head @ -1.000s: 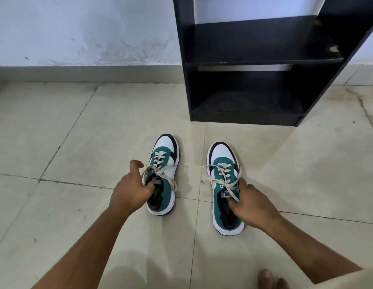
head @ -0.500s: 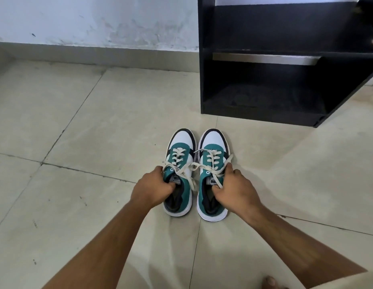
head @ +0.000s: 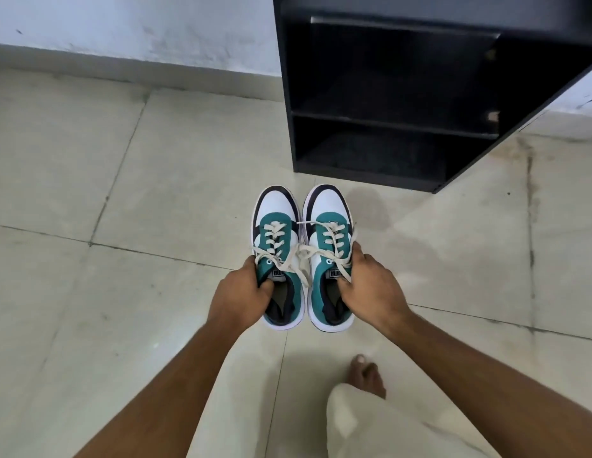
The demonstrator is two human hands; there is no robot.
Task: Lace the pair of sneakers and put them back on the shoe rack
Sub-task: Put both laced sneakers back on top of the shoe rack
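Sneakers in teal, white and black, both laced with cream laces, sit side by side and almost touching above the pale tiled floor (head: 89,160), just in front of the black wooden shoe rack (head: 519,104). Each is gripped at its collar: the left hand (head: 236,297) closed on the left sneaker (head: 276,219), the right hand (head: 375,292) closed on the right sneaker (head: 327,213), fingers tucked inside the openings

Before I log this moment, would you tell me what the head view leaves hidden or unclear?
- Shoe rack: its top is cut off by the upper frame edge, and its dark shelves hide any contents.
- Left hand and right hand: the fingertips are tucked inside the sneaker collars.
- Left sneaker and right sneaker: whether they are lifted off the floor is unclear from above.
- Laces: tangled, so whether they are knotted is unclear.
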